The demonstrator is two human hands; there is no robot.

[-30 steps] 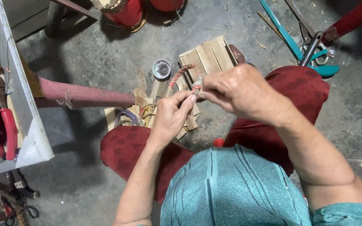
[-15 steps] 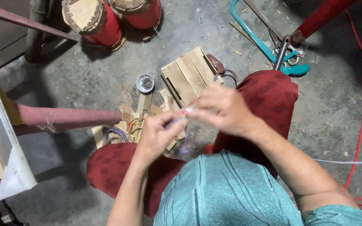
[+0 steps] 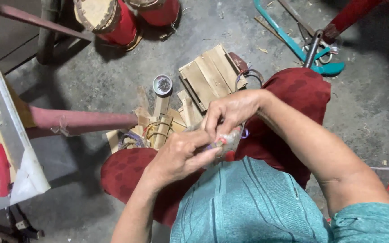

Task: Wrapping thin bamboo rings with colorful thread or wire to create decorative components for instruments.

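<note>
While both sets of fingers (image 3: 212,128) pinch a small clear bundle (image 3: 228,138) with pink and purple bits above the lap, its contents stay unreadable, half hidden by the left hand (image 3: 181,155) and right hand (image 3: 230,110); wooden slats (image 3: 210,74) lie beyond on the floor (image 3: 95,85).

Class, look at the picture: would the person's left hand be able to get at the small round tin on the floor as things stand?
Probably yes, though not at once. The left hand is busy pinching a small bundle with the right hand. The tin lies open ahead, beyond wooden pieces, nothing covering it.
</note>
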